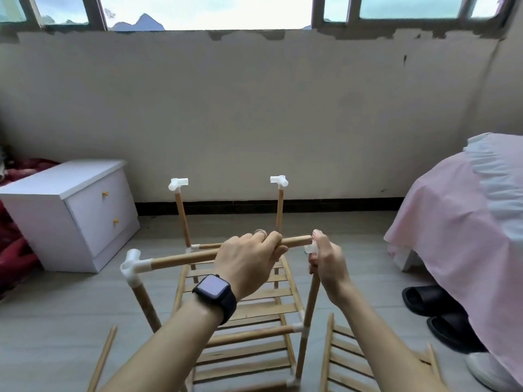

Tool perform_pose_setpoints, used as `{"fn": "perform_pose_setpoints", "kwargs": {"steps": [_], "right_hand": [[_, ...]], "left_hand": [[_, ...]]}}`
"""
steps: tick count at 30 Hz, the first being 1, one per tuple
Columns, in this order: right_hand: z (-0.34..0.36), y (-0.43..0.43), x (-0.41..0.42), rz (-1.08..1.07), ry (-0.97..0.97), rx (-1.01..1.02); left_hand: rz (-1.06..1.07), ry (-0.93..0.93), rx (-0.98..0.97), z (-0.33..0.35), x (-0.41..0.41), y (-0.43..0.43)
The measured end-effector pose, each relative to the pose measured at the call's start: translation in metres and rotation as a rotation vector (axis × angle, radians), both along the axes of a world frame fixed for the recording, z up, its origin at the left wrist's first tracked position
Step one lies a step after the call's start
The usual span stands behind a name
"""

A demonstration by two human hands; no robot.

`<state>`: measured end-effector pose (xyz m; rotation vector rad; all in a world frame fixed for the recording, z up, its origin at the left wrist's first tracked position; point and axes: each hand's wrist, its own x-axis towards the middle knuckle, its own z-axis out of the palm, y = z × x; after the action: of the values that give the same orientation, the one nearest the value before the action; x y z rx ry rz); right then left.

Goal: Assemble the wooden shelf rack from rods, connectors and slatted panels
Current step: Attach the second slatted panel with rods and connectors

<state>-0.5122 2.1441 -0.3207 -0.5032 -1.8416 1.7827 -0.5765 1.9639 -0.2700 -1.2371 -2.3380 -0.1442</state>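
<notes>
Lower tier (249, 308) standing; my left hand (249, 260) grips the top rod (181, 260), my right hand (328, 263) holds its waiting connector (309, 248); spare slatted panel (349, 360) and loose rod (103, 359) remain unfitted.

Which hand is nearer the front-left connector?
Left. The left hand grips the rod running from that connector; the right hand grips the post at the rod's far end.

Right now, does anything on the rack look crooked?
Yes. The top rod in the left hand slants upward; its right end sits above the white connector the right hand holds, not plugged in.
</notes>
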Motion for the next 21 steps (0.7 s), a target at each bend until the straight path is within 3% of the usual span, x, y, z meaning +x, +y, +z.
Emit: {"fn": "perform_pose_setpoints", "kwargs": {"steps": [8, 17, 21], "right_hand": [[-0.010, 0.001, -0.005, -0.055, 0.061, -0.023], [-0.004, -0.002, -0.004, 0.071, -0.012, 0.106], [-0.002, -0.002, -0.001, 0.054, -0.036, 0.100]], "left_hand": [[-0.054, 0.076, 0.037, -0.008, -0.002, -0.004], [-0.021, 0.118, -0.019, -0.015, 0.001, 0.004], [0.014, 0.053, -0.048, -0.015, 0.003, 0.007]]}}
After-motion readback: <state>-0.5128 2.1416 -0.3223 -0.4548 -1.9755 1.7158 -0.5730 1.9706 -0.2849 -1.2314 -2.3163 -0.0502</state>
